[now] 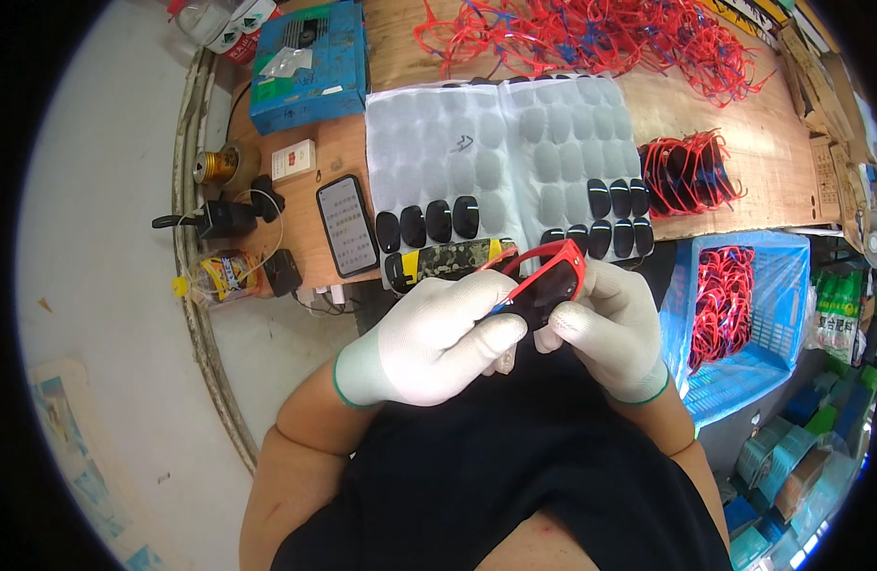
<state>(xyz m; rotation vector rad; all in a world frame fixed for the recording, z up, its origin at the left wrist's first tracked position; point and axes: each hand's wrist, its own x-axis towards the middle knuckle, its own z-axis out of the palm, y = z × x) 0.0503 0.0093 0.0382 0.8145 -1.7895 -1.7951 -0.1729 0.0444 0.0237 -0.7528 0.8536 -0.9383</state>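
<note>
Both my hands wear white knit gloves and hold one pair of red sunglasses (555, 276) in front of my chest. My left hand (443, 338) grips its left side, thumb and fingers closed on the frame. On the other side, my right hand (610, 328) pinches the rim near a dark lens, thumb toward me. Glove fingers partly cover the lenses. Just beyond my hands, a camouflage-patterned pad (454, 264) lies at the table edge. Dark lenses (440, 220) rest in rows on white sheets (433, 133), through which more covered lenses show as grey ovals.
A tangle of red and blue frames (591, 38) covers the table's far side. Glasses with dark lenses (688, 173) are stacked at right. A blue basket (771, 328) beside me holds more red glasses. At left are a phone (347, 226), a blue box (310, 71) and cables.
</note>
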